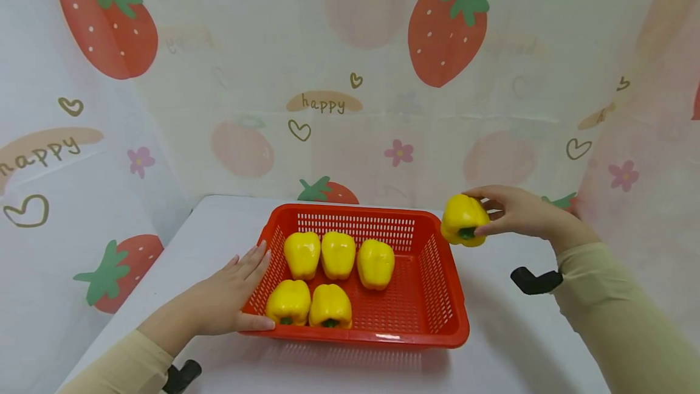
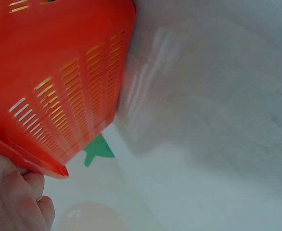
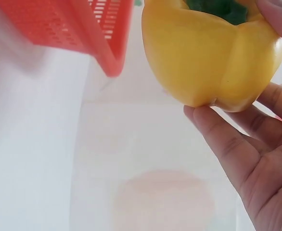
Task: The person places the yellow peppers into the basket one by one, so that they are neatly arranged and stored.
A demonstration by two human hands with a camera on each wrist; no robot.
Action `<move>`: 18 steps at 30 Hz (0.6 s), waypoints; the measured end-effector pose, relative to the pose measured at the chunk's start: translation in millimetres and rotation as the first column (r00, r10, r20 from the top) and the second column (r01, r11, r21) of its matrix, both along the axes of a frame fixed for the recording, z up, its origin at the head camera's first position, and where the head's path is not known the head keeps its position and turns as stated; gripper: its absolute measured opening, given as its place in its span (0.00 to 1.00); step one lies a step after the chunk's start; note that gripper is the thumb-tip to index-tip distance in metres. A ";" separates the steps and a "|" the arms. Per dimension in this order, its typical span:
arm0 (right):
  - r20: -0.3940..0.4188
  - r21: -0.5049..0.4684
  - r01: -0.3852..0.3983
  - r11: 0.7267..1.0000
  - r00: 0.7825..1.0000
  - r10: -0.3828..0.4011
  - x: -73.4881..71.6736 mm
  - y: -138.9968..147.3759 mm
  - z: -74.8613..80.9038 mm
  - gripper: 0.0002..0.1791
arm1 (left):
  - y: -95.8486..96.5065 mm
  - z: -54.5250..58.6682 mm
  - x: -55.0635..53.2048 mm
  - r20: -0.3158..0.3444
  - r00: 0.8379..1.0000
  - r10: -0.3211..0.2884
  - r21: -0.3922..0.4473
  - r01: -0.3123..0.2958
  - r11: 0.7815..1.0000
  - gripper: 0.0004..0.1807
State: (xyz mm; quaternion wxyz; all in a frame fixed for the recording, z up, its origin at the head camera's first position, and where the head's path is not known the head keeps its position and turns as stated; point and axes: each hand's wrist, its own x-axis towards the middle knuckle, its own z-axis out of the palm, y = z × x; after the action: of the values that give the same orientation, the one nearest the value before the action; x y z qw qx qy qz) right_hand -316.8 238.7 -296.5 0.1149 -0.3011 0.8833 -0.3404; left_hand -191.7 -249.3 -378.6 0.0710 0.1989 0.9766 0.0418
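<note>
My right hand [image 1: 511, 214] pinches a yellow bell pepper [image 1: 463, 217] between thumb and fingers, above the right rim of a red basket [image 1: 448, 336]. In the right wrist view this pepper [image 3: 203, 57] shows its green stem end near the thumb, with fingertips [image 3: 203, 115] against its other side. My left hand [image 1: 232, 293] rests on the basket's left rim, fingers extended along it and thumb on the front corner. Inside the basket, several yellow bell peppers [image 1: 338, 255] lie toward the left and middle. The left wrist view shows the basket's slotted outer wall [image 2: 64, 57].
The basket stands on a white-covered table [image 1: 219, 227]. Behind and at the sides hangs a pale curtain [image 1: 229, 78] printed with strawberries, hearts and flowers. Dark wrist devices [image 1: 535, 281] sit beside both sleeves. The basket's right part shows bare red mesh floor.
</note>
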 end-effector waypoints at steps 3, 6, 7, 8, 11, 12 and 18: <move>-0.003 0.001 -0.019 1.000 1.000 0.019 1.1 -8.4 -0.4 0.38 | 0.8 1.5 0.7 0.003 1.000 0.000 0.003 0.000 1.000 0.63; 0.007 0.004 -0.038 0.999 0.999 0.038 3.1 -16.4 -0.7 0.38 | 1.2 2.3 0.6 0.004 1.000 0.000 0.004 0.000 1.000 0.63; 0.009 0.006 -0.043 0.999 0.999 0.043 3.5 -19.0 -0.9 0.38 | 1.2 2.4 0.5 0.003 1.000 0.000 0.003 0.000 1.000 0.63; 0.012 0.011 -0.048 0.999 0.999 0.048 4.0 -21.8 -0.9 0.38 | 1.1 2.4 0.4 0.002 1.000 -0.001 0.005 0.001 1.000 0.63; 0.007 0.022 -0.086 0.996 0.996 0.086 5.2 -31.2 -0.9 0.38 | 0.9 2.0 0.3 0.000 1.000 -0.003 0.003 0.003 1.000 0.63; 0.004 0.024 -0.100 0.995 0.995 0.100 5.5 -34.5 -1.2 0.38 | 1.0 2.0 0.4 0.001 1.000 -0.003 0.002 0.003 1.000 0.63; 0.008 0.028 -0.162 0.986 0.987 0.162 8.3 -55.3 -2.6 0.37 | 1.1 1.7 0.8 0.007 1.000 0.002 -0.003 -0.002 1.000 0.63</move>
State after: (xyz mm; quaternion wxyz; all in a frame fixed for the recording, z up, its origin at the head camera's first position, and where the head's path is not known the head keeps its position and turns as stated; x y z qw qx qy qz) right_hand -308.5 183.4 -299.2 0.1488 -0.3693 0.8603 -0.3182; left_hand -190.9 -248.2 -377.0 0.0746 0.1977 0.9765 0.0411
